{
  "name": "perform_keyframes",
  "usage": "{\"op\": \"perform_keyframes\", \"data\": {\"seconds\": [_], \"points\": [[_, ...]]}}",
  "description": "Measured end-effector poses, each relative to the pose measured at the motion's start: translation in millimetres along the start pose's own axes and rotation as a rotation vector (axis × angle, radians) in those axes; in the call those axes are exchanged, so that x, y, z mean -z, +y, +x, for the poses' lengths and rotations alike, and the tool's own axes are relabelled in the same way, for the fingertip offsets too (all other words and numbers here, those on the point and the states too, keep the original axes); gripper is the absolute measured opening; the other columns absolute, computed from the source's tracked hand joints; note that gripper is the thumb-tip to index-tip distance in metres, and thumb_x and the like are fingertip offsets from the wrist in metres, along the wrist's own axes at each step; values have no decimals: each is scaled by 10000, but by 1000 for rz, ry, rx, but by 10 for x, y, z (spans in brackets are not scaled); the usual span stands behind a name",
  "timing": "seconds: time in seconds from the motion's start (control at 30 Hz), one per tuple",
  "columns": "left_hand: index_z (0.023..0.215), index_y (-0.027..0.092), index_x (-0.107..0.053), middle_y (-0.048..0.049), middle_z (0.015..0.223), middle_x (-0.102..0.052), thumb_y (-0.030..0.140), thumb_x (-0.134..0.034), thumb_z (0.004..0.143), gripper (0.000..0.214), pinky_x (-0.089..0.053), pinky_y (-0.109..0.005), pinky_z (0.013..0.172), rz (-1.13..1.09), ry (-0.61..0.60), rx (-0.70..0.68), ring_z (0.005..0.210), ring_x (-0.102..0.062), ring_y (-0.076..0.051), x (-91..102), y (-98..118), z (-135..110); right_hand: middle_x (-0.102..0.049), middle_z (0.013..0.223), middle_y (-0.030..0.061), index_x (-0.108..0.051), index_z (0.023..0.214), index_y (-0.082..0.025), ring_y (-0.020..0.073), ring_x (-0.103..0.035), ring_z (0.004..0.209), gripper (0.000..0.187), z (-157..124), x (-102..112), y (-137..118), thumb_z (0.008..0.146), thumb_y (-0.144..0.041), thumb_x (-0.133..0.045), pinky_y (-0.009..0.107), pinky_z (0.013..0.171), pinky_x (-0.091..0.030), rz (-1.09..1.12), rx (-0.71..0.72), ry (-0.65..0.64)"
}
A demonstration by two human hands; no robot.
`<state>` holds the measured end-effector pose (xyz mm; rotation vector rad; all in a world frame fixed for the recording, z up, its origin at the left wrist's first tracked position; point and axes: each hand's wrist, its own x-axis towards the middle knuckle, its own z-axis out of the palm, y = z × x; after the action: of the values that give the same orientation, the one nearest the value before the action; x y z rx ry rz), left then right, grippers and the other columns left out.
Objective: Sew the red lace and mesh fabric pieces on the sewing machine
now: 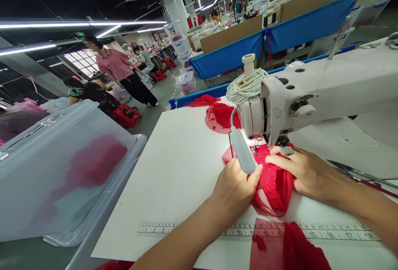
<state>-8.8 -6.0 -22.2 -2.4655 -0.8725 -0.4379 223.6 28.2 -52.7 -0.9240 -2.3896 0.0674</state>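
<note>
A piece of red lace fabric (273, 185) lies on the white sewing table (183, 166) under the head of a white sewing machine (311, 92). My left hand (234, 187) rests on the fabric's left edge, fingers pressed down on it just below the small grey lamp (242, 150). On the right side of the lace my right hand (298, 168) lies flat, fingertips close to the needle area. More red fabric (220, 116) trails out behind the machine, and another red piece (295, 249) lies over the printed ruler (242, 230) at the front edge.
A translucent plastic bin (62, 170) with red and pale cloth stands left of the table. A coil of white cord (247, 85) sits on the machine head. Other people work at stations in the background, with red stools and stacked bins along the aisle.
</note>
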Motion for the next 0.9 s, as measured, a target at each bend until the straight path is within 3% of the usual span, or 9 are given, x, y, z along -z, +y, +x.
{"op": "perform_keyframes", "data": {"seconds": [0.07, 0.17, 0.37, 0.73, 0.8, 0.9], "points": [[933, 104, -663, -119, 910, -679, -38, -425, 905, 278, -517, -329, 660, -33, -38, -42, 766, -634, -190, 35, -11, 41, -621, 827, 32, -607, 860, -253, 197, -553, 716, 361, -3, 4, -13, 683, 9, -431, 301, 591, -399, -39, 23, 14], [816, 121, -617, -65, 783, -606, -41, -397, 920, 292, -474, -288, 583, -54, -128, -107, 694, -588, -167, 76, -16, 71, -598, 729, 9, -528, 749, -237, 168, -475, 613, 331, -12, -11, -19, 692, 52, -377, 294, 539, -313, -72, 50, 54], [1109, 97, -617, -75, 835, -609, 42, -374, 972, 285, -434, -259, 492, -114, -229, 10, 667, -573, -169, 87, -17, 40, -593, 724, 10, -520, 781, -237, 174, -475, 606, 342, -20, -32, -20, 725, 65, -368, 299, 533, -287, -76, 42, 94], [1074, 96, -681, -166, 960, -705, 23, -443, 927, 289, -466, -275, 491, -9, -12, 27, 705, -626, -199, 0, 62, -68, -544, 696, 16, -478, 744, -232, 169, -457, 604, 285, 29, 8, -58, 806, 16, -354, 283, 521, -313, -53, 39, 129], [1069, 107, -693, -152, 944, -709, 20, -454, 912, 299, -459, -283, 512, -11, 9, 32, 676, -601, -187, 15, 61, -59, -548, 708, 20, -483, 744, -231, 172, -452, 610, 272, 40, 20, -60, 824, -3, -358, 287, 525, -325, -17, 42, 102], [1016, 142, -709, -98, 830, -684, 46, -481, 908, 270, -451, -299, 564, -45, 28, 56, 665, -576, -183, 47, 19, -8, -604, 825, 43, -574, 904, -223, 184, -505, 688, 173, 61, 32, -87, 878, -117, -441, 295, 595, -389, 60, 37, -10]]}}
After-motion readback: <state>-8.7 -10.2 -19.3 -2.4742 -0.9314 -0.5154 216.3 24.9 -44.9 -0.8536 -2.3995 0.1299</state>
